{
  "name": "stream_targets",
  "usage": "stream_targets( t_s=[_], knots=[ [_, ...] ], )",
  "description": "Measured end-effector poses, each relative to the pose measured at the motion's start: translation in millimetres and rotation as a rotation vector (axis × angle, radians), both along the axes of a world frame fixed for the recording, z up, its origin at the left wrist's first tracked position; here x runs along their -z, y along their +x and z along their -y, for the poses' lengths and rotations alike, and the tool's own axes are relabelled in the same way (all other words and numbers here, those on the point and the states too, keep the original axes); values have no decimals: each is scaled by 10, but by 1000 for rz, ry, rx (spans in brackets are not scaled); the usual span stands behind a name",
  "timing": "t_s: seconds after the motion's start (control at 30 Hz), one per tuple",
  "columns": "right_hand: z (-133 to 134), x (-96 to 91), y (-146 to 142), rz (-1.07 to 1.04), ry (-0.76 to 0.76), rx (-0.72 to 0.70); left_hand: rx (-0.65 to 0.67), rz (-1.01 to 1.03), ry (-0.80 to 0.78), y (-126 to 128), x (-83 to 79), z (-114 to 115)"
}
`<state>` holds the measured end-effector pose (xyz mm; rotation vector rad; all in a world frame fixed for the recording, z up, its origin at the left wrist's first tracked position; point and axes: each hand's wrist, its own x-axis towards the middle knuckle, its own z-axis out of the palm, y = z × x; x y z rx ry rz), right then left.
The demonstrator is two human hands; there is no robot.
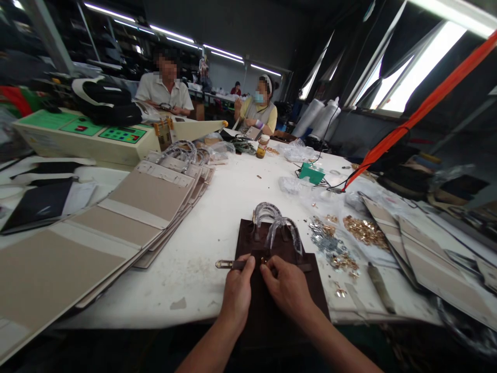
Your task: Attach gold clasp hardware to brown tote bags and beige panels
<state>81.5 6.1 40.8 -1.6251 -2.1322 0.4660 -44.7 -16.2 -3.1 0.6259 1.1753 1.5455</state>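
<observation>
A dark brown handbag [248,235] lies at the table's front edge, its two handles [272,220] wrapped in clear plastic. My left hand [237,290] is closed on a brown strap [237,264] whose metal buckle end [222,264] sticks out to the left. My right hand [286,285] pinches at the middle of the bag, beside a small gold metal fitting [264,260]. The two hands are close together over the bag. Whether the right fingers hold the fitting or only touch it is partly hidden.
Stacked beige bag panels [143,191] cover the left side. On the right are gold fittings [365,231], grey metal pieces [326,238], a dull handled tool [380,287] and more panels [438,254]. A cream machine [89,140] stands behind left. Two people sit across the table.
</observation>
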Motion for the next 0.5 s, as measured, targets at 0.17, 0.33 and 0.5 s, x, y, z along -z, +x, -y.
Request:
stream_targets(
  t_s=[0.17,0.33,0.5],
  knots=[
    [9,47,-58,112,62,-28,-11,-44,9,-8,-1,14],
    [-6,105,-47,112,47,-29,-21,-94,-7,-3,63,-12],
    [-33,135,-42,87,50,-6,-3,-101,-42,-22,103,-41]
  ],
)
